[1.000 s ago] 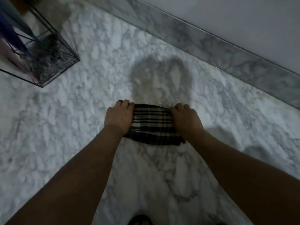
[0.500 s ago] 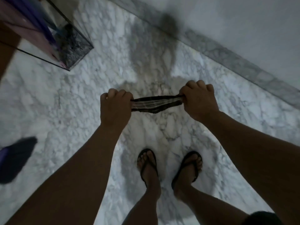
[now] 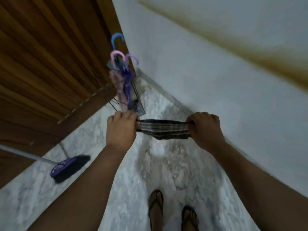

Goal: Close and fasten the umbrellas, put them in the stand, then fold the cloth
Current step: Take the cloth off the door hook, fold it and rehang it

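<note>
Left hand (image 3: pixel 121 129) and right hand (image 3: pixel 204 129) each grip an end of the folded cloth (image 3: pixel 164 129), held in front of the umbrella stand (image 3: pixel 139 104).

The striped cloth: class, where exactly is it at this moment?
In the head view the striped cloth hangs mid-frame above the marble floor, stretched between the left hand and right hand, just in front of the umbrella stand.

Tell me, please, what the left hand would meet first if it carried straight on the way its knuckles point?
Probably the umbrella stand just beyond the left hand, though depth is unclear.
</note>
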